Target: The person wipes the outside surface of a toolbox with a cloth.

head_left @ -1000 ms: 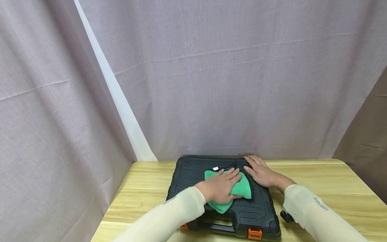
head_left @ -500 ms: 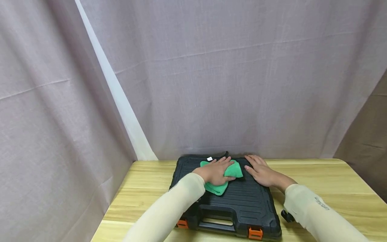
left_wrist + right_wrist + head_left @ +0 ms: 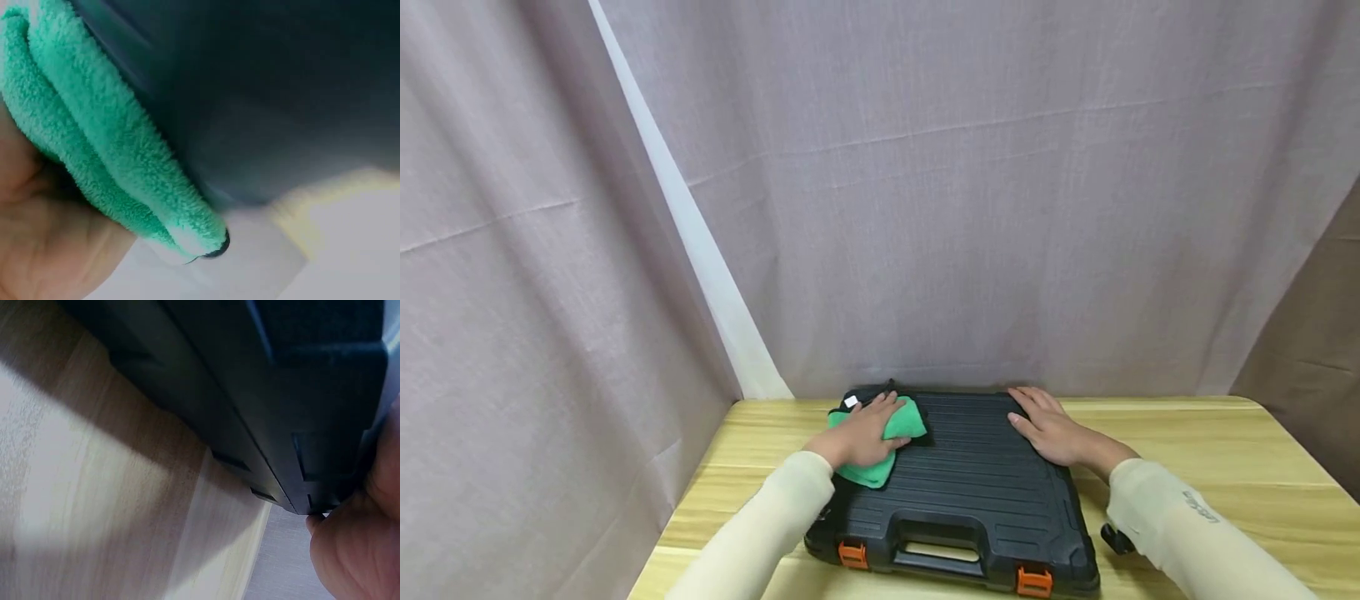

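Note:
A black plastic carrying case (image 3: 970,475) with a ribbed lid and orange latches (image 3: 852,556) lies closed on the table, its handle toward me. My left hand (image 3: 861,437) presses a folded green cloth (image 3: 908,421) flat against the lid near its back left corner, fingers spread out over it. In the left wrist view the fluffy green cloth (image 3: 119,144) lies in folds beside the palm (image 3: 50,237). At the case's back right corner my right hand (image 3: 1051,429) rests with straight fingers along the edge; the right wrist view shows it against the case's side (image 3: 281,412).
The wooden table (image 3: 1195,450) extends left and right of the case, with its back edge close to the grey curtain (image 3: 925,208). A small black object (image 3: 1117,539) shows by the right sleeve. A white tag (image 3: 851,402) sticks out beyond the cloth.
The left hand has slid the green cloth back and then left across the lid, from near the middle to the back left corner. The right hand has stayed at its corner.

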